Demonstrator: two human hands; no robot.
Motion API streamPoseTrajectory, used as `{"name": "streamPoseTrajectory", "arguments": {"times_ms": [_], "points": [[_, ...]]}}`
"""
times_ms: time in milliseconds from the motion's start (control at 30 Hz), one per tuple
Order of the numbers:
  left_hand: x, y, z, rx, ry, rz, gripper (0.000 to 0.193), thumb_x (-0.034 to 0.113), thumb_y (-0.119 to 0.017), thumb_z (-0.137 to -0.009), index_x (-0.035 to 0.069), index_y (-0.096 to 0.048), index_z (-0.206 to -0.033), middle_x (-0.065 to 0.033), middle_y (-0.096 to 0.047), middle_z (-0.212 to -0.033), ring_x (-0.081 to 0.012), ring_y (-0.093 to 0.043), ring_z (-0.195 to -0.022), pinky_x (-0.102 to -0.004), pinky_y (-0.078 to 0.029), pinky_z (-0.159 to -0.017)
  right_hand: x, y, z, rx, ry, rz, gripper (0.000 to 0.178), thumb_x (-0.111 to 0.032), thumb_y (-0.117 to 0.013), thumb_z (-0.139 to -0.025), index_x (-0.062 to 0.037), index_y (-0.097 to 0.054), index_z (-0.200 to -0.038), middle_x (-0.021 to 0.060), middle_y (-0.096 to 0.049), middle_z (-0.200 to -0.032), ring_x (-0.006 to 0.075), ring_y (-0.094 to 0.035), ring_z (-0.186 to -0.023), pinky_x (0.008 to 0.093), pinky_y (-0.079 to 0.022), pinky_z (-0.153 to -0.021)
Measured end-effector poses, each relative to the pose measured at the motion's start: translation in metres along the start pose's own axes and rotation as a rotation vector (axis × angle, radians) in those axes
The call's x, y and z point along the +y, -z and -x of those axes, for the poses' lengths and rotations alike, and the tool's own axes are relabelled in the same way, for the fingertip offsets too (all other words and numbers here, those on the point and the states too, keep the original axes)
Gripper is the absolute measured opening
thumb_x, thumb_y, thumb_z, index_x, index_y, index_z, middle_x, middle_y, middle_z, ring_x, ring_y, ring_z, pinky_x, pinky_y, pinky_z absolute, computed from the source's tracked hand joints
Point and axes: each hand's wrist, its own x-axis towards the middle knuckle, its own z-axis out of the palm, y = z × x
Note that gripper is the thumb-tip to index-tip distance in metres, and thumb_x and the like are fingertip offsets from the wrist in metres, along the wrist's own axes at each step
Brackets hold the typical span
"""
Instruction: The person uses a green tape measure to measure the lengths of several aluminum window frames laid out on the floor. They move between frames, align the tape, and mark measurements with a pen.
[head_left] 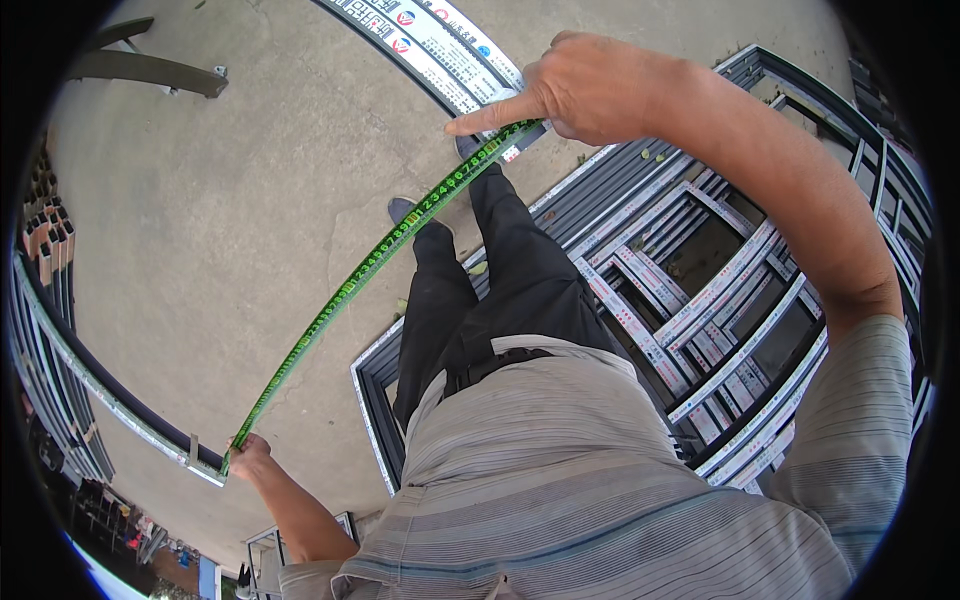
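A green measuring tape [370, 265] stretches in a curve from lower left to upper middle. My left hand [248, 458] grips its lower end against the tip of a long dark metal profile [110, 400]. My right hand [575, 88] pinches the tape's upper end, with the index finger pointing left and pressing it onto the end of another dark profile with a white printed film [430, 45]. My dark trousers and shoes [405, 210] stand on the concrete between the two.
Stacked dark window frames with white protective strips [700, 290] lie on the ground at the right. More profiles are racked along the left edge [45, 260]. A metal bar [150, 70] lies at the upper left on the concrete floor [250, 180].
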Motion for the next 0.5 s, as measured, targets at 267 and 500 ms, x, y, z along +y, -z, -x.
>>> {"name": "streamPoseTrajectory", "arguments": {"times_ms": [267, 500], "points": [[-0.009, -0.011, 0.025, 0.051, -0.010, -0.041, 0.020, 0.007, -0.058, -0.106, 0.004, -0.071, -0.091, -0.0037, -0.072, -0.079, -0.0174, -0.071, -0.070, -0.0336, -0.062, -0.071, -0.004, 0.012, -0.007, -0.155, -0.060, -0.104, 0.088, 0.008, -0.065, -0.101, -0.0488, -0.046, -0.165, 0.0142, -0.079, -0.099, 0.0221, -0.076, -0.080, 0.0361, -0.065, -0.083], [-0.007, -0.008, 0.023, 0.043, -0.007, -0.040, 0.019, 0.008, -0.059, -0.107, 0.004, -0.071, -0.093, -0.0039, -0.074, -0.081, -0.0184, -0.073, -0.073, -0.0355, -0.064, -0.075, 0.002, 0.001, -0.005, -0.028, -0.013, -0.073, 0.085, 0.008, -0.066, -0.100, -0.0464, -0.051, -0.164, 0.0123, -0.079, -0.096, 0.0219, -0.076, -0.079, 0.0364, -0.065, -0.081]]}}
